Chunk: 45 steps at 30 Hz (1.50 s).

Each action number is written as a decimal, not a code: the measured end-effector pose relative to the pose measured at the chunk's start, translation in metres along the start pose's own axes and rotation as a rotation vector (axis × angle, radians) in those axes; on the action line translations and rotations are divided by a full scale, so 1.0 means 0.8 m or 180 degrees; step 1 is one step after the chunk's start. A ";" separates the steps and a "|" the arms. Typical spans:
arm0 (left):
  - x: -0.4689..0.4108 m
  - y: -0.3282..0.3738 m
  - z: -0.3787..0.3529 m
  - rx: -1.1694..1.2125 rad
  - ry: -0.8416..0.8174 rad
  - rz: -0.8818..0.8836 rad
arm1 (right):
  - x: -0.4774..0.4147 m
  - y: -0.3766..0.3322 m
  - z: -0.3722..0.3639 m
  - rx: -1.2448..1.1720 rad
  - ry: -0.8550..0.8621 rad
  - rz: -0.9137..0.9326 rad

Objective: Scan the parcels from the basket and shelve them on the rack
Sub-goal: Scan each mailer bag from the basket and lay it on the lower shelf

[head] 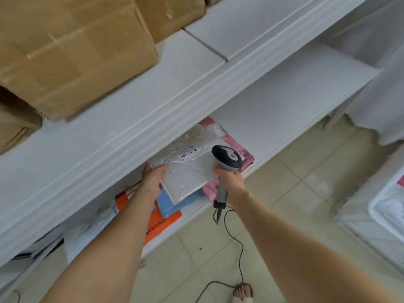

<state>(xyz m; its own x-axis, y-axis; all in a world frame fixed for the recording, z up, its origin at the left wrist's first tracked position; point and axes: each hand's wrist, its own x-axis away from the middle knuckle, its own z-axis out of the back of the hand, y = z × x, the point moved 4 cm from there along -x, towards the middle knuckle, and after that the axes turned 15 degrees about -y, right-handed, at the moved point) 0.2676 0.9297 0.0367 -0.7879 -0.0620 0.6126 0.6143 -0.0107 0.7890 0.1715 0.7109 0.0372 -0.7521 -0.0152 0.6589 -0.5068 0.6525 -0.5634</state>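
A silver-white plastic parcel with a barcode label lies on the lower shelf of the white rack, on top of a pink parcel and a blue one. My left hand grips the silver parcel at its left edge. My right hand holds a grey and black barcode scanner by its handle, head over the parcel's right edge. The scanner's black cable trails to the floor. The white basket stands at the right edge.
Large cardboard boxes fill the upper shelf at left. An orange parcel and white parcels lie further left on the lower shelf. The lower shelf's right part is bare. Tiled floor and my foot are below.
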 end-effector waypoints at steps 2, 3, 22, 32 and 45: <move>-0.016 -0.021 0.016 -0.0218 0.0170 0.0123 | -0.011 0.020 -0.002 -0.0030 0.0041 0.0042; -0.022 -0.029 0.021 -0.0360 0.0295 0.0107 | -0.014 0.028 -0.002 -0.0040 0.0054 0.0032; -0.028 -0.056 -0.037 -0.2976 0.0446 0.0803 | 0.000 0.036 0.066 -0.0179 0.0129 0.0050; 0.076 -0.008 -0.275 -0.3398 -0.0565 -0.0491 | 0.099 -0.052 0.163 -0.0547 0.0218 0.0434; 0.319 -0.086 -0.651 -0.4144 -0.1599 -0.1232 | 0.326 -0.161 0.473 -0.1622 0.0826 0.1105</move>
<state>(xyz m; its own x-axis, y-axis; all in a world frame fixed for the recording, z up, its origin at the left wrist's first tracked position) 0.0462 0.3947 0.1146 -0.6736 0.5024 0.5421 -0.2503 -0.8452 0.4722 -0.1192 0.3363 0.0931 -0.6776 0.4014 0.6163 0.0565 0.8639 -0.5005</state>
